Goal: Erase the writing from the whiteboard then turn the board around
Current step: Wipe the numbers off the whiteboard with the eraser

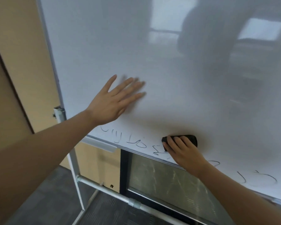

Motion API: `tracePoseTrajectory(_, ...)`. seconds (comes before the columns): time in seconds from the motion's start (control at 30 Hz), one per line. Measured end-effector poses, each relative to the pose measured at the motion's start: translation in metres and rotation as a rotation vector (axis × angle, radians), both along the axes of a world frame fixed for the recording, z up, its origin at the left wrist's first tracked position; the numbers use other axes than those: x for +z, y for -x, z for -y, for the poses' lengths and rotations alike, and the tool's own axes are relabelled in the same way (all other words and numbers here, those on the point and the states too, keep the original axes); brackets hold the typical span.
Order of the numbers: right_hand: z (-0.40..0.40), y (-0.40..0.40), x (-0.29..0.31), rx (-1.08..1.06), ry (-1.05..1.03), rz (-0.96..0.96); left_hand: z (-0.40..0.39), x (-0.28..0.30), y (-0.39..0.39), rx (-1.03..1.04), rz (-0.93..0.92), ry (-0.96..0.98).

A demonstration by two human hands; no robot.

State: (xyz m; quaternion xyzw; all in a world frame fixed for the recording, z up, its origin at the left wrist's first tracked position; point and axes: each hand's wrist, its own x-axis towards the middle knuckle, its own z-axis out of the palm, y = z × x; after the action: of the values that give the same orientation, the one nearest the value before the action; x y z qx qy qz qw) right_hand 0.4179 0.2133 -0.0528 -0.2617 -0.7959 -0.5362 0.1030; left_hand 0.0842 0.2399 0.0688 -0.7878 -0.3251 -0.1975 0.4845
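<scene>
While left hand (113, 101) braces whiteboard (169, 54), right fingers (173, 142) cover eraser (189, 139).

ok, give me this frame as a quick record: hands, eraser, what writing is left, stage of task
left hand: flat on the whiteboard, fingers straight, bracing it
right hand: grips the black eraser, pressed to the board near its lower edge
writing: black marks left along the bottom edge, on both sides of the eraser
upper board: no marks visible, only reflections
stand: white metal frame under the board
stage: erasing unfinished; board not yet turned
</scene>
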Motion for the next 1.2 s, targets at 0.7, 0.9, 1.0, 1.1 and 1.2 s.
tracePoseTrajectory(0.7,-0.087,0.252,-0.005,0.23,0.039,-0.02,-0.08,-0.012,0.109,-0.026,-0.07,0.011)
tracePoseTrajectory(0.9,-0.108,0.341,-0.003,0.247,0.081,-0.066,-0.096,-0.018,0.158,-0.032,-0.069,-0.004)
tracePoseTrajectory(1.0,-0.116,0.368,-0.005,0.228,0.109,-0.062,-0.106,-0.024,0.182,-0.051,-0.068,-0.012)
tracePoseTrajectory(1.1,-0.122,0.387,-0.009,0.232,0.147,-0.101,-0.119,-0.024,0.188,-0.111,-0.088,-0.051)
tracePoseTrajectory(1.2,-0.119,0.393,-0.012,0.211,0.167,-0.143,-0.135,-0.023,0.188,-0.17,-0.114,-0.076)
